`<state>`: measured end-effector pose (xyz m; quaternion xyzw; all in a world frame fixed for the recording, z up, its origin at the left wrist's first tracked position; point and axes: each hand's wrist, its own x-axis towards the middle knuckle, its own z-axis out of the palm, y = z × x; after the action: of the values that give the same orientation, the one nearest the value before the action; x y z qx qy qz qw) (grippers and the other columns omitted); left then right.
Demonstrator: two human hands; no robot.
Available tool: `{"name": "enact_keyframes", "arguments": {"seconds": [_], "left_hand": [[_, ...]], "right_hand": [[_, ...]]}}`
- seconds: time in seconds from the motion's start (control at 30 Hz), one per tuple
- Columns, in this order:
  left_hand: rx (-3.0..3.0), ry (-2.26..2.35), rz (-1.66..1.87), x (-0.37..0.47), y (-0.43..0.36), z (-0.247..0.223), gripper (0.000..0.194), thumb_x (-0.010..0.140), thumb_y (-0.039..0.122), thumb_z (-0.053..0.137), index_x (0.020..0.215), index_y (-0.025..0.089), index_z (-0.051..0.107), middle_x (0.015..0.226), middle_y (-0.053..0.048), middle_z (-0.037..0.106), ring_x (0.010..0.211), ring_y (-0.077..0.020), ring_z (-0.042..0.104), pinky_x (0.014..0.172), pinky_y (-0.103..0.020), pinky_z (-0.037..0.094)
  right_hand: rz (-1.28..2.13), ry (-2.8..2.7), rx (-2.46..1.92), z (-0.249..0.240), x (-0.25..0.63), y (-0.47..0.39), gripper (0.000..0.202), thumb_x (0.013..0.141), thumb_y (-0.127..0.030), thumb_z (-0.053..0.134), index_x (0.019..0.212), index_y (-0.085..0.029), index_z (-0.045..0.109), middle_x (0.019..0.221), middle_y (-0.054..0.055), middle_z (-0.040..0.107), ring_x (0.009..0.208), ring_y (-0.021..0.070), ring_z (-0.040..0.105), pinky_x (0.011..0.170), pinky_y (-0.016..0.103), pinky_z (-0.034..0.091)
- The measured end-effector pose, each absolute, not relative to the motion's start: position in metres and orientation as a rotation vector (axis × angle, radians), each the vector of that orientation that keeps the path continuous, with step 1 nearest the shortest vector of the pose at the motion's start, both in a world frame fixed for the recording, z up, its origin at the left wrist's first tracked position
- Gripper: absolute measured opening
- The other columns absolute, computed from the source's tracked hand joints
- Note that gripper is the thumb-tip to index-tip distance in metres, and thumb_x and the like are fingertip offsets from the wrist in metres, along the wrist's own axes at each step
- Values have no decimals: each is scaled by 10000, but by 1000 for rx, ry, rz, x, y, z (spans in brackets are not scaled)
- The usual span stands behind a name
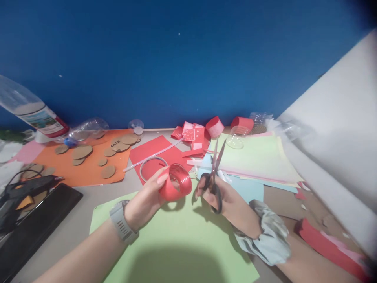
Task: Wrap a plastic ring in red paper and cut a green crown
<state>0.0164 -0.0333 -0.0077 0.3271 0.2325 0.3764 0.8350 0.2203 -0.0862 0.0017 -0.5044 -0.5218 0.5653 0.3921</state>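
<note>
My left hand [151, 191] is closed around a short red cylinder [177, 188], a hollow ring with a shiny inside, its opening tilted toward the right. Across from it, my right hand [222, 196] grips a pair of scissors [216, 167] by the dark handles. The blades point up and away, spread apart, and do not touch the ring. Both hands are above a light green paper sheet [182, 239]. Just beyond the red ring lie a roll of tape [141, 169] and a red paper sheet [160, 148].
Cardboard discs [82, 152] lie on orange paper [97, 173] at left, near a clear bottle piece [91, 127] and a labelled bottle [41, 120]. A glue gun [26, 188] and a black slab [38, 220] are closer. Two more red rings [216, 126] stand by the blue wall.
</note>
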Motion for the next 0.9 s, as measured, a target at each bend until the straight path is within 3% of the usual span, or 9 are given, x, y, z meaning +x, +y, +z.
{"name": "enact_keyframes", "arguments": {"seconds": [0.2,0.4,0.5,0.6,0.77,0.9], "left_hand": [[613,522,705,17,-34,-9,352,820,485,607,817,144,693,767,-54,707,709,-168,660,765,-284,518],[548,526,618,18,-34,-5,519,868,592,443,908,123,663,737,-87,688,654,-202,659,631,-309,536],[583,550,614,17,-35,-6,594,843,655,412,908,116,653,708,-87,676,587,-189,637,561,-291,519],[625,555,658,17,-37,-7,544,856,626,426,871,131,651,658,-51,637,528,-147,583,519,-252,488],[672,596,837,17,-37,-6,326,843,449,561,774,137,624,689,-20,591,596,-123,558,551,-212,469],[672,617,796,16,-37,-6,318,838,442,551,754,140,606,649,-12,570,535,-101,526,502,-196,446]], "right_hand": [[1439,-1472,-1243,2,220,-90,326,834,-500,584,875,-186,506,817,20,535,706,134,477,655,270,411],[1428,-1594,-1229,0,222,-90,325,916,-507,418,930,-188,476,794,19,523,690,141,471,623,265,390],[1397,-1775,-1321,1,223,-89,269,875,-459,502,860,-191,484,742,1,515,636,131,449,574,251,369],[1338,-1872,-1425,1,221,-89,248,811,-404,595,786,-203,451,674,-36,463,567,109,385,521,237,323],[1166,-1906,-1499,2,218,-90,327,767,-389,658,738,-216,382,696,-51,413,590,109,360,536,239,308],[1096,-1971,-1559,6,216,-91,372,768,-364,669,707,-221,331,689,-61,405,610,115,373,560,243,302]]}}
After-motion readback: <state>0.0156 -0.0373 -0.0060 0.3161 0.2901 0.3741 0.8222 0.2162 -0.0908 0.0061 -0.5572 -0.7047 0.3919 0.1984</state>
